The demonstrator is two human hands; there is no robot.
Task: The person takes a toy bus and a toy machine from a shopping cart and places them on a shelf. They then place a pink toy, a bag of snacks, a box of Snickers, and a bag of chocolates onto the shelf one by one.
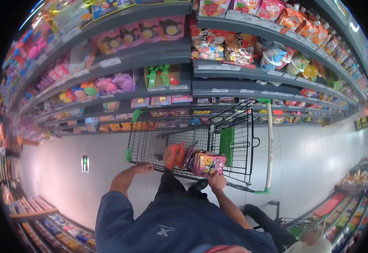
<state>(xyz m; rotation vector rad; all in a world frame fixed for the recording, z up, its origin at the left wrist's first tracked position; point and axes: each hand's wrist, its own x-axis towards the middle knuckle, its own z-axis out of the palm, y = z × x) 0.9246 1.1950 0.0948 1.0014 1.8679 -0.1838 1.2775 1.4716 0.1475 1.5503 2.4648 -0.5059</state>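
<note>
A wire shopping cart (148, 141) with green corners stands crosswise in front of me. My left hand (144, 168) is closed at the near rim, its fingers curled over the wire. My right hand (217, 181) is closed at the lower edge of a pink packet (210, 163) with a yellow cartoon figure, just inside the near side of the cart. Other packets seem to be stacked beneath it. Left of it lie a dark purple packet (189, 157) and an orange-red bag (174, 156), both in the basket.
Shelves of bagged sweets (239, 47) and toys (116, 82) rise beyond the cart. The cart's pale handle (270, 147) is on the right. Another person (314, 244) with a second cart (295, 231) is at lower right. A green arrow sign (85, 163) marks the floor.
</note>
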